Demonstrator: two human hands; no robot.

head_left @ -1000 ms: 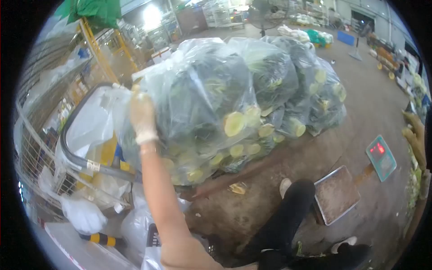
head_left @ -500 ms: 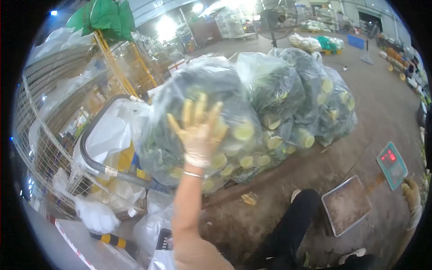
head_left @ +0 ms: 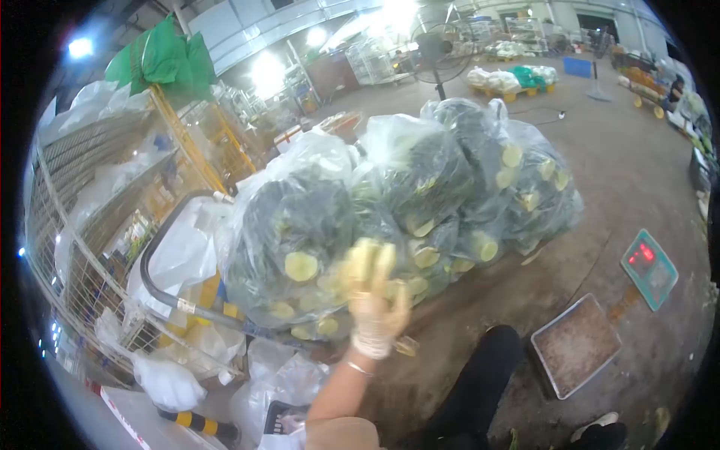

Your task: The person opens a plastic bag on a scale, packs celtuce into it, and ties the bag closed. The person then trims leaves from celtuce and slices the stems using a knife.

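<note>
My left hand (head_left: 377, 296), in a thin yellowish glove with a white cuff, is blurred by motion. Its fingers are stretched out and the thumb stands apart. It overlaps the lower front of large clear plastic bags (head_left: 409, 176), packed with dark leafy vegetables whose pale round cut ends (head_left: 301, 266) face me. These bags lie in a row on a low cart, whose grey bent-tube handle (head_left: 152, 251) rises at the left. Of my right hand (head_left: 661, 422), only a smeared yellowish bit shows at the lower right edge, its fingers unreadable.
A scale's display (head_left: 649, 268) with red digits stands by its metal platform (head_left: 576, 346) on the floor at the right. Wire cages (head_left: 75, 247) and plastic sheeting (head_left: 259, 375) crowd the left. Behind the bags are a fan (head_left: 442, 49) and a blue crate (head_left: 577, 67).
My left hand has come off the upper face of the nearest bag and moved down and right. My right hand has dropped toward the lower edge. The view has shifted slightly.
</note>
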